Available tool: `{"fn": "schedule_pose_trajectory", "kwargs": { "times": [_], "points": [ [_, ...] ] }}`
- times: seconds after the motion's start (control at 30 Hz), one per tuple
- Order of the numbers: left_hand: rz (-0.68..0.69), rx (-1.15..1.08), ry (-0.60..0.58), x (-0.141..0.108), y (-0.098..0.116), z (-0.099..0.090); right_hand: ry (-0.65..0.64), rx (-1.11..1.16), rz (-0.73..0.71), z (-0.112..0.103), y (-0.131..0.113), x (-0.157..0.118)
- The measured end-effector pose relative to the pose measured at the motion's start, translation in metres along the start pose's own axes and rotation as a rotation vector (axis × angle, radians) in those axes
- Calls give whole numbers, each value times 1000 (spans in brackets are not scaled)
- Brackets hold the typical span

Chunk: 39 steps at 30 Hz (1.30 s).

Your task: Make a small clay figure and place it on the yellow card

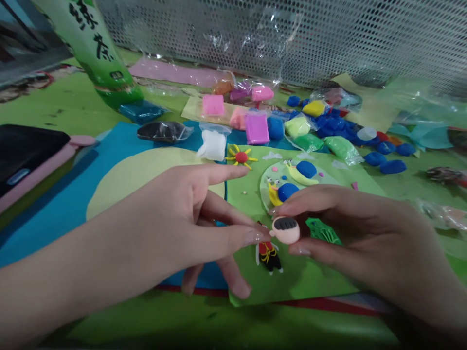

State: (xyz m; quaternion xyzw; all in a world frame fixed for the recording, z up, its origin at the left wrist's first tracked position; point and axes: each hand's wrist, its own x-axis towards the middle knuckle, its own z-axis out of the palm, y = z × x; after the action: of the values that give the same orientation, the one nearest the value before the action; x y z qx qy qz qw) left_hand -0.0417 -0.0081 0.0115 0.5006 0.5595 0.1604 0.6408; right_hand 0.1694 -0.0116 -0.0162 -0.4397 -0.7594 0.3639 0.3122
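- Two bare hands over the craft sheets, both at one small clay head [288,235].
- Right hand [365,233]: thumb and fingers clamped on the clay head, from the right side.
- Left hand [186,218]: thumb and a bent finger right by the small nub on the head's left side; cannot tell if they pinch it. Index finger stretched out toward the clay sun, other fingers spread below.
- Clay head: pale pink, black patch with a toothed lower edge; held above the green sheet [310,287], just above and right of the clay figure.
- Clay figure [269,255]: lies on the green sheet, red top, yellow trim, black bottoms, top end partly hidden by the fingers.
- Clay sun [241,157]: red middle, yellow rays, upper left of the green sheet.
- Two snails with blue shells: upper snail [305,169] and lower snail [287,192], lower one partly behind the right hand.
- Green textured piece [323,231]: partly covered by the right hand.
- Blue sheet [116,140] on the left, with a pale yellow oval [120,194] on it, left forearm across.
- Behind: white clay bag [212,144], black clay bag [162,131], purple clay bag [257,129], blue lumps [333,126].
- Far left: phone [29,155]; green bottle [105,63] behind, tilted in view.
- Back: perforated panel [383,39].
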Motion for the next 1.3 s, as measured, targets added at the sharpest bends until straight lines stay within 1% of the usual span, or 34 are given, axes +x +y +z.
{"fn": "schedule_pose_trajectory", "kwargs": {
  "times": [0.07,0.13,0.27,0.33,0.4,0.43,0.47,0.53,0.6,0.7,0.8,0.97,1.07,1.1,1.17,1.2,1.23,1.27,1.3],
  "points": [
    [-22,28,33,-3,4,1,1,-5,-7,0,-1,0],
    [-19,25,40,-3,4,1,5,3,-4,0,-1,0],
    [109,-65,-25,11,-10,-5,-2,59,26,-1,-2,2],
    [166,-164,-56,17,-17,-6,-14,93,15,-1,-2,2],
    [162,-304,-122,20,-20,-5,-32,123,-15,-1,-2,3],
    [147,-376,-182,21,-21,-4,-32,130,-37,0,-2,3],
    [124,-434,-242,21,-21,-3,-24,128,-59,1,-1,3],
    [72,-503,-317,20,-19,-1,12,112,-95,3,0,4],
    [37,-563,-362,20,-18,0,41,103,-121,4,2,5],
    [55,-614,-396,22,-18,0,39,101,-127,4,3,6],
    [79,-571,-365,24,-19,0,10,101,-145,3,3,7],
    [43,-542,-317,21,-16,1,-9,116,-243,6,3,10],
    [40,-449,-255,19,-13,0,-11,112,-259,4,4,10],
    [53,-410,-230,20,-13,-2,-8,79,-261,2,4,10],
    [143,-327,-138,24,-14,-10,24,-49,-272,-3,8,10],
    [206,-290,-79,28,-16,-15,44,-129,-277,-5,10,10],
    [301,-263,-4,32,-17,-21,58,-210,-278,-7,12,11],
    [388,-264,38,36,-18,-28,61,-277,-280,-8,14,12],
    [426,-269,66,40,-20,-34,48,-328,-282,-9,15,13]
  ]
}}
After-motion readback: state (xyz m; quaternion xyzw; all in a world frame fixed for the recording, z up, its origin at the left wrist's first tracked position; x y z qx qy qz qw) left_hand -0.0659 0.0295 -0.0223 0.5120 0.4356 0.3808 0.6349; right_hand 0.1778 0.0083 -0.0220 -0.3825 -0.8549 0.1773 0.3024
